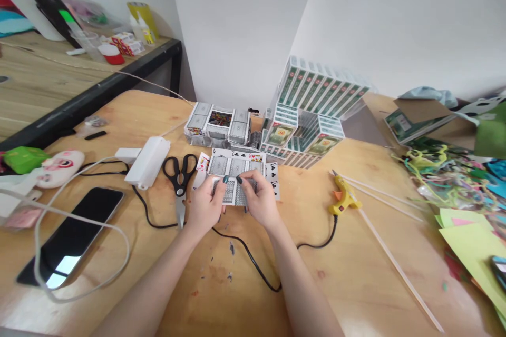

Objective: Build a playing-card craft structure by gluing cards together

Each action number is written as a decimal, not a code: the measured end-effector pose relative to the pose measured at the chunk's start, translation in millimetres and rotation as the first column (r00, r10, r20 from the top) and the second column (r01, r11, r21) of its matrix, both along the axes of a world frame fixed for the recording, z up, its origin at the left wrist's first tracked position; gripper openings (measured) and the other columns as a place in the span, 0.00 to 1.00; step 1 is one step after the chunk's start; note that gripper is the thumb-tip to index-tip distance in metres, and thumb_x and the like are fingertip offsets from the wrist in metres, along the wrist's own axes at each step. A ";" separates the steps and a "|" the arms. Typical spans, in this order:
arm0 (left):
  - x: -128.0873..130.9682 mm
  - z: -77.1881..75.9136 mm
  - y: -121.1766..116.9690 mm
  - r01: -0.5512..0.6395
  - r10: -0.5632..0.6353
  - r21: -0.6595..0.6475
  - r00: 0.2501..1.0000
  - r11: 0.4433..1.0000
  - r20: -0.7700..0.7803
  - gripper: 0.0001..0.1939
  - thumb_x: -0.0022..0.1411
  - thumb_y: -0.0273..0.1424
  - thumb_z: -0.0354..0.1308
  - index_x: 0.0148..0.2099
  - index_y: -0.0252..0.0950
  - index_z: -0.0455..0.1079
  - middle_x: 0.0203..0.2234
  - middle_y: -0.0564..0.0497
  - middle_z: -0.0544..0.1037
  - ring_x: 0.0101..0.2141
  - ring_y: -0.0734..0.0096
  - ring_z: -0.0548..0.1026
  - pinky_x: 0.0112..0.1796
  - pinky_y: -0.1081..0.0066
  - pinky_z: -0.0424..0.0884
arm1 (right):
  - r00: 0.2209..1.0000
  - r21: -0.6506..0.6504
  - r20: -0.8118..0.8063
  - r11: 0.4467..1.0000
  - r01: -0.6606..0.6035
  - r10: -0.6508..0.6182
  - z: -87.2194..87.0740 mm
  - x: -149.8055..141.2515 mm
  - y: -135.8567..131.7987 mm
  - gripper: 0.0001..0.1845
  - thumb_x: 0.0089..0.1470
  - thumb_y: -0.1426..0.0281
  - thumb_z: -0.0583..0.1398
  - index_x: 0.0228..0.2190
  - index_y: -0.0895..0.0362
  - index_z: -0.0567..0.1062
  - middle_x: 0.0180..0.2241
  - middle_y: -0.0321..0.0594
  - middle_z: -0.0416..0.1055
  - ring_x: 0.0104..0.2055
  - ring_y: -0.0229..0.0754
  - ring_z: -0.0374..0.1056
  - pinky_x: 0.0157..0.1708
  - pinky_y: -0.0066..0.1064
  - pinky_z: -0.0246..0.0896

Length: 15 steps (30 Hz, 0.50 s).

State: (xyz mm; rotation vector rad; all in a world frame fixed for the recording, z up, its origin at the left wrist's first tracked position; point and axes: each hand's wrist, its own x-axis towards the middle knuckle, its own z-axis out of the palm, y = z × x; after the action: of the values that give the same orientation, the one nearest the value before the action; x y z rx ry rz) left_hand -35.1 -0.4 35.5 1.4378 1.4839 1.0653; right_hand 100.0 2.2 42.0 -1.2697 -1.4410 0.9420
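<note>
Both hands are over the middle of the table, gripping playing cards (230, 193) with patterned grey backs between thumbs and fingers. My left hand (206, 204) closes on the left side of the cards, and my right hand (261, 201) on the right side. The thumbs lie on top near the middle; most of the other fingers are hidden underneath. Just beyond is a flat panel of joined cards (237, 165), with face-up cards sticking out along its edges. How it connects to the held cards is unclear. Behind it stands a box-like structure made of cards (217, 125).
Boxed card decks (324, 89) are stacked behind on the right. Black scissors (179, 189) and a white power strip (148, 163) lie left, beside a phone (75, 237). A yellow glue gun (343, 197) rests right, its cord crossing the table near glue sticks (399, 268).
</note>
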 end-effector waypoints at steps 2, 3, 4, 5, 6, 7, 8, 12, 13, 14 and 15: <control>0.6 1.8 -0.3 -0.001 0.001 0.002 1.000 1.000 -0.009 0.11 0.60 0.38 0.47 0.31 0.37 0.62 0.10 0.61 0.62 0.10 0.77 0.63 0.14 0.77 0.59 | 1.000 0.019 0.003 1.000 -0.011 0.011 -0.4 1.9 0.6 0.07 0.54 0.67 0.53 0.29 0.56 0.69 0.26 0.35 0.67 0.28 0.36 0.62 0.29 0.26 0.58; 0.8 2.5 -0.4 -0.001 0.001 0.004 1.000 1.000 -0.013 0.11 0.60 0.38 0.47 0.30 0.37 0.62 0.10 0.61 0.62 0.10 0.77 0.63 0.14 0.78 0.59 | 1.000 0.027 0.003 1.000 -0.016 0.016 -0.8 2.5 0.9 0.07 0.54 0.68 0.54 0.29 0.56 0.70 0.26 0.35 0.67 0.28 0.36 0.62 0.29 0.26 0.58; 0.9 2.9 -0.4 -0.001 0.001 0.003 1.000 1.000 -0.013 0.11 0.60 0.37 0.47 0.30 0.37 0.62 0.09 0.61 0.61 0.10 0.77 0.63 0.14 0.78 0.59 | 1.000 0.034 0.003 0.999 -0.021 0.021 -1.2 3.0 1.1 0.07 0.54 0.68 0.54 0.28 0.56 0.70 0.26 0.35 0.68 0.29 0.36 0.62 0.30 0.26 0.58; 1.0 3.3 -0.4 0.001 -0.001 0.000 1.000 1.000 -0.008 0.11 0.60 0.37 0.47 0.30 0.37 0.63 0.09 0.61 0.61 0.10 0.77 0.62 0.13 0.78 0.59 | 1.000 0.038 0.004 0.999 -0.025 0.024 -1.7 3.4 1.3 0.07 0.53 0.68 0.54 0.29 0.56 0.70 0.26 0.35 0.68 0.29 0.36 0.62 0.30 0.26 0.58; 1.1 3.6 -0.4 0.003 -0.003 -0.004 1.000 1.000 -0.002 0.10 0.60 0.37 0.47 0.30 0.37 0.63 0.09 0.61 0.61 0.10 0.77 0.62 0.13 0.78 0.58 | 1.000 0.041 0.006 0.999 -0.028 0.028 -2.0 3.7 1.4 0.07 0.53 0.68 0.54 0.29 0.56 0.70 0.26 0.35 0.68 0.29 0.36 0.62 0.30 0.26 0.58; 1.2 3.7 -0.2 0.006 -0.006 -0.008 1.000 1.000 0.004 0.10 0.60 0.37 0.47 0.30 0.37 0.63 0.10 0.61 0.61 0.10 0.77 0.62 0.13 0.78 0.58 | 1.000 0.043 0.010 0.999 -0.030 0.030 -2.2 3.9 1.5 0.07 0.53 0.68 0.54 0.29 0.56 0.70 0.26 0.35 0.68 0.29 0.36 0.63 0.30 0.26 0.58; 1.3 3.8 0.0 0.011 -0.011 -0.012 1.000 1.000 0.009 0.10 0.60 0.37 0.47 0.31 0.37 0.63 0.10 0.61 0.61 0.10 0.78 0.62 0.13 0.78 0.58 | 0.999 0.044 0.013 0.999 -0.032 0.031 -2.3 4.1 1.5 0.07 0.53 0.68 0.54 0.29 0.56 0.71 0.26 0.35 0.69 0.29 0.37 0.63 0.31 0.26 0.58; 1.8 1.9 0.9 0.022 -0.022 -0.016 1.000 1.000 0.018 0.10 0.60 0.37 0.47 0.30 0.37 0.62 0.09 0.61 0.61 0.10 0.78 0.61 0.13 0.78 0.58 | 0.999 0.047 0.034 0.998 -0.030 0.028 -0.9 4.3 1.0 0.08 0.53 0.67 0.54 0.29 0.56 0.71 0.27 0.36 0.69 0.30 0.37 0.63 0.31 0.27 0.58; 1.9 1.0 1.0 0.023 -0.023 -0.018 0.999 1.000 0.024 0.10 0.60 0.37 0.48 0.30 0.37 0.62 0.09 0.61 0.61 0.10 0.78 0.61 0.12 0.78 0.58 | 0.999 0.046 0.042 0.999 -0.029 0.027 -0.3 4.2 0.8 0.08 0.53 0.67 0.54 0.29 0.56 0.71 0.27 0.36 0.69 0.30 0.37 0.63 0.31 0.26 0.58; 2.1 0.1 1.0 0.024 -0.023 -0.019 0.999 1.000 0.033 0.10 0.60 0.37 0.48 0.30 0.37 0.62 0.09 0.61 0.61 0.09 0.78 0.61 0.12 0.78 0.57 | 0.998 0.046 0.049 0.999 -0.028 0.026 0.3 4.2 0.6 0.08 0.53 0.67 0.54 0.29 0.56 0.71 0.26 0.36 0.69 0.29 0.36 0.63 0.30 0.26 0.58; 2.3 -0.7 1.0 0.023 -0.022 -0.019 0.999 1.000 0.046 0.10 0.60 0.36 0.48 0.30 0.37 0.62 0.09 0.61 0.61 0.09 0.78 0.61 0.12 0.78 0.57 | 0.998 0.044 0.054 0.999 -0.027 0.025 0.8 4.2 0.5 0.08 0.53 0.67 0.54 0.29 0.56 0.71 0.26 0.36 0.69 0.29 0.36 0.63 0.30 0.26 0.58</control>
State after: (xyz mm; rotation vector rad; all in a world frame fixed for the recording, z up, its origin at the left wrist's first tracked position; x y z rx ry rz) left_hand -32.8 0.6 34.7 1.4047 1.4390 1.0596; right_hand 104.2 2.7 42.8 -1.2541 -1.5148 0.8942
